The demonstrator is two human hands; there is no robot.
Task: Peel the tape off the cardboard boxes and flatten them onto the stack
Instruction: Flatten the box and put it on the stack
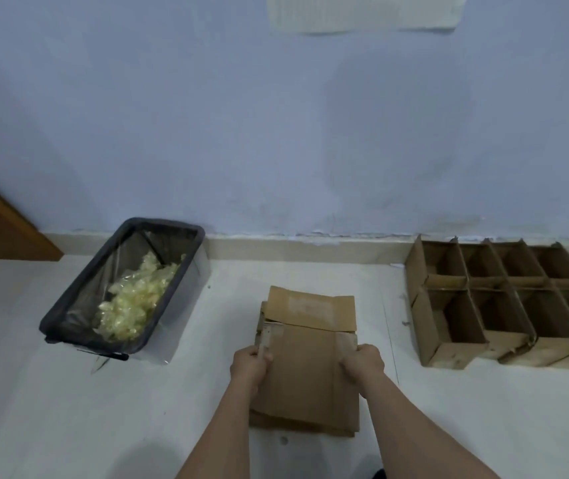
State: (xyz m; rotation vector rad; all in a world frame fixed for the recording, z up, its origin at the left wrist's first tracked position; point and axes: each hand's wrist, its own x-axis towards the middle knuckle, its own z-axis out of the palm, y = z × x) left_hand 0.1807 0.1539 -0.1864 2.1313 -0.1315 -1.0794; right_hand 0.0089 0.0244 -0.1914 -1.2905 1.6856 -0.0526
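Both hands grip the unmarked flattened box (305,368).

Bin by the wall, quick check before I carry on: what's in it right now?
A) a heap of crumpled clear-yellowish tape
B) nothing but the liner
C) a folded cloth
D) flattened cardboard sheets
A. The black-lined bin holds a pile of crumpled pale, translucent tape, while the flattened cardboard stack lies on the floor between the left hand and right hand.
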